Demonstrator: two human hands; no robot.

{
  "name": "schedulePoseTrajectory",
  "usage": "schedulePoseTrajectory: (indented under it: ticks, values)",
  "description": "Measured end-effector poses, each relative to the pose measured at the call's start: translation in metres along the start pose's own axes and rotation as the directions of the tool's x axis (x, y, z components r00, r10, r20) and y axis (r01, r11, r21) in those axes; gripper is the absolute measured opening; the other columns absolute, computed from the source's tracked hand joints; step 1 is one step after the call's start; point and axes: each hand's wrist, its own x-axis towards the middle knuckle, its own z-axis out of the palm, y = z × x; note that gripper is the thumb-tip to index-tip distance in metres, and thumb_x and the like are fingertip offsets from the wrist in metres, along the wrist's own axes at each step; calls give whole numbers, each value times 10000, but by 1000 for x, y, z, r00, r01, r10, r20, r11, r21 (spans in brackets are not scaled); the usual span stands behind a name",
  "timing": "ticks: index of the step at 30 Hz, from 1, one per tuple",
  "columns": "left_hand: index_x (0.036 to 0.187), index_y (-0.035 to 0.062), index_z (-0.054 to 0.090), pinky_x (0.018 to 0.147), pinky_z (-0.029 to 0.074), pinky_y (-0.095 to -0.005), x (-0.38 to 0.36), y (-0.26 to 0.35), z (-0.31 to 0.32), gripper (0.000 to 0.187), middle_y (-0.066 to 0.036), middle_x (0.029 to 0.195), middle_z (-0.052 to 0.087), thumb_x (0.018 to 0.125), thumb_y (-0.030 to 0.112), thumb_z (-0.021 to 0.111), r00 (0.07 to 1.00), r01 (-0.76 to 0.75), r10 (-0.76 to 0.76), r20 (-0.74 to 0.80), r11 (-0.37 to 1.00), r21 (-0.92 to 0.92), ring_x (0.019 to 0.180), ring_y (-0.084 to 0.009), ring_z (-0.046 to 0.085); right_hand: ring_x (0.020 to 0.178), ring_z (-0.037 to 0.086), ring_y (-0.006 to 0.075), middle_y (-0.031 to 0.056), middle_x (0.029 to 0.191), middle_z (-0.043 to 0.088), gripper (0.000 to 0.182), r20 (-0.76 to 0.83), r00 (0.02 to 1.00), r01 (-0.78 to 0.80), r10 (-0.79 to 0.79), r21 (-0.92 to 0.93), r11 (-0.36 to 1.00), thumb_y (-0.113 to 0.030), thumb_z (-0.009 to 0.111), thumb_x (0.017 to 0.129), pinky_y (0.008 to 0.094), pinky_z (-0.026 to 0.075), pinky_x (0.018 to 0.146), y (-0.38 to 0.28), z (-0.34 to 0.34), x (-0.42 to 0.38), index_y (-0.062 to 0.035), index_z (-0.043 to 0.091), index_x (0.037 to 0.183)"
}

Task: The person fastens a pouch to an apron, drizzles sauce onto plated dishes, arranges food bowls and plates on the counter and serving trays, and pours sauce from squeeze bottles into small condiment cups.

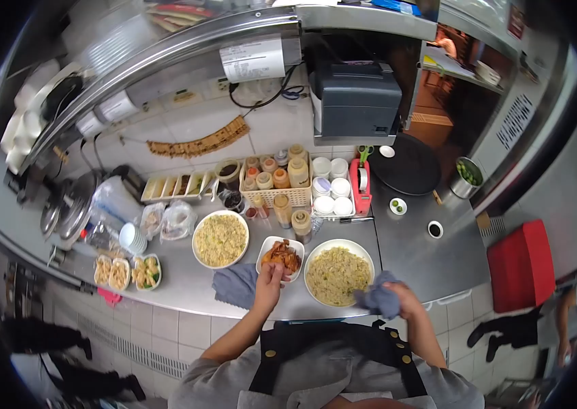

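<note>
My left hand (271,281) is at the near rim of a white square bowl (296,276), its fingers curled over the edge close to the browned pieces of food (282,256) inside. A grey-blue cloth (380,297) is bunched in my right hand (408,301), against the near right rim of a round white plate (372,266). Fried rice (336,274) covers that plate. Left of the square bowl stands a second round plate (197,253) of fried rice. Another folded grey-blue cloth (234,286) lies on the counter under my left wrist.
Behind the plates are a basket (275,196) of sauce bottles, white lidded cups (333,187) and a red tape dispenser (361,185). Small food bowls (145,273) stand at left. A black round tray (408,163) and a sauce dish (435,230) are at right. Other people stand at both sides.
</note>
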Motion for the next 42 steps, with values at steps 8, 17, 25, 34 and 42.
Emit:
schedulePoseTrajectory:
  ticks: [8,17,25,34,42]
  values:
    - [1080,93,506,610,453,-231,33,-4,17,184,-24,910,579,992,239,575,851,-124,-93,-517,921,-368,709,-95,552,1102,572,423,255,1209,594,722,-297,913,-238,-278,-944,227,-369,772,753,471,478,950,15,-105,19,35,493,1283]
    - [1018,111,570,744,389,-272,76,172,10,173,23,940,555,915,201,675,844,-475,338,-416,832,-287,870,-95,504,1360,288,452,233,1433,418,757,-130,912,-69,-389,-984,165,-345,764,777,495,314,1115,-1,-51,47,-5,440,1372]
    - [1272,73,339,974,400,-386,141,347,40,520,-102,1209,535,837,80,623,649,-754,689,-323,526,-393,1130,-204,499,1360,270,451,221,1428,420,710,-112,882,-4,-458,-973,230,-318,762,780,494,300,1117,-6,-25,50,-13,471,1351]
    - [1287,64,290,927,456,-412,147,347,39,539,-135,1132,552,828,0,565,639,-745,728,-248,508,-432,1001,-207,575,1326,303,443,206,1384,465,689,-197,851,-71,-487,-962,264,-322,782,755,503,306,1100,24,-37,49,-25,506,1312]
    - [1278,61,390,775,468,-298,135,137,-22,474,-100,1039,558,867,61,626,771,-568,401,-495,785,-249,890,-168,557,1354,251,471,206,1418,429,587,18,854,70,-519,-994,82,-216,751,794,531,267,1109,11,12,75,-45,512,1303]
